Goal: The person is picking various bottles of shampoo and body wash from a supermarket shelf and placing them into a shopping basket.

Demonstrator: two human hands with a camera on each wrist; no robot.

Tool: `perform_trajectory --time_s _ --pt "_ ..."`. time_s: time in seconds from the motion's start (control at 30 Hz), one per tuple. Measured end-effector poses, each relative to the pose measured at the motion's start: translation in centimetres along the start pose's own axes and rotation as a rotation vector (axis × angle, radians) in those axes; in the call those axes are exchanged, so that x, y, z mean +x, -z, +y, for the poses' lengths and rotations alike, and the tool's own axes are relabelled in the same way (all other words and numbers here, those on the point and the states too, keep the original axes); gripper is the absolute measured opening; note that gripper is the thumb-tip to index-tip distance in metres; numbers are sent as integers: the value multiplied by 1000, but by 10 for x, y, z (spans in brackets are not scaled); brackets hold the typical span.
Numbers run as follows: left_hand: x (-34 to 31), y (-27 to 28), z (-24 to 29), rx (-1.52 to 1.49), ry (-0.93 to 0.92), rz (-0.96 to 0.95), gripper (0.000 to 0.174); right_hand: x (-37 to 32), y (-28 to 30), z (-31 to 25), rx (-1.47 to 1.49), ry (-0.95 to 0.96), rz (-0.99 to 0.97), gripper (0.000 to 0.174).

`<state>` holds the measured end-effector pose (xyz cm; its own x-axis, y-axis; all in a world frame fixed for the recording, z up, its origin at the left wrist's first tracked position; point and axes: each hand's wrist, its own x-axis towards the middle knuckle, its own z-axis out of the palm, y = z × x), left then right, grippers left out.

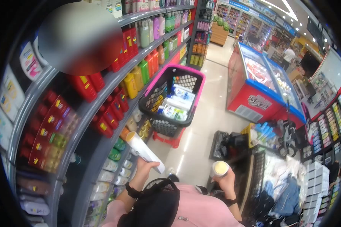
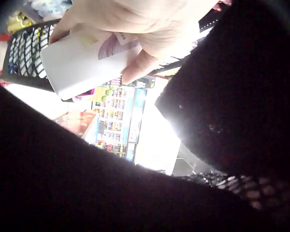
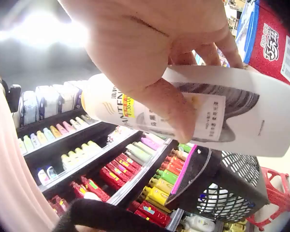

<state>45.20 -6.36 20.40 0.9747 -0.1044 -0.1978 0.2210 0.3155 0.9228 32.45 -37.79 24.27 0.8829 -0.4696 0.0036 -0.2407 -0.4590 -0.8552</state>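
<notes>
**Left hand**: fingers and thumb wrapped round a long white bottle, gripped towards its lower end. The bottle's long axis slants from the hand up and leftwards, with the far end tipped towards the shelf.

**Right hand**: closed round a second white bottle, thumb across the label in the right wrist view. This bottle is held roughly upright, so the head camera sees it end-on.

**Basket**: black mesh with a pink rim, standing on the aisle floor. It is straight ahead of the person, between the shelf and the red freezer. It already holds several bottles lying flat.

**Bearing**: both held bottles are close to the body, well apart from the basket. The basket lies forward of both hands, slightly nearer the left one by the look of it. The left wrist view shows the mesh directly behind that hand's bottle.

**Shelf**: rows of red, yellow, green and white bottles, just beside the left arm.
</notes>
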Motion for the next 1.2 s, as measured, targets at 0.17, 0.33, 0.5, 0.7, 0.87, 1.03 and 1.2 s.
perform_trajectory --time_s 0.17,0.33,0.5,0.7,0.87,1.03,1.2 --pt "98 -64 21 -103 -4 -136 49 101 12 -16 -69 94 9 54" --pt "151 -95 34 -175 86 -168 47 169 5 -32 -107 109 48 50" --pt "178 -91 37 -177 248 -72 50 218 -11 -40 -78 74 -59 54" --pt "195 -88 16 -225 141 76 48 324 -34 -32 10 142 -315 60" --pt "221 -110 10 -233 89 200 50 439 -78 -61 86 315 -433 59" --pt "284 -166 -15 -100 20 301 53 579 -143 -49 139 378 -645 63" --pt "380 -222 -43 -15 137 242 52 680 -209 -43 -305 429 -861 66"
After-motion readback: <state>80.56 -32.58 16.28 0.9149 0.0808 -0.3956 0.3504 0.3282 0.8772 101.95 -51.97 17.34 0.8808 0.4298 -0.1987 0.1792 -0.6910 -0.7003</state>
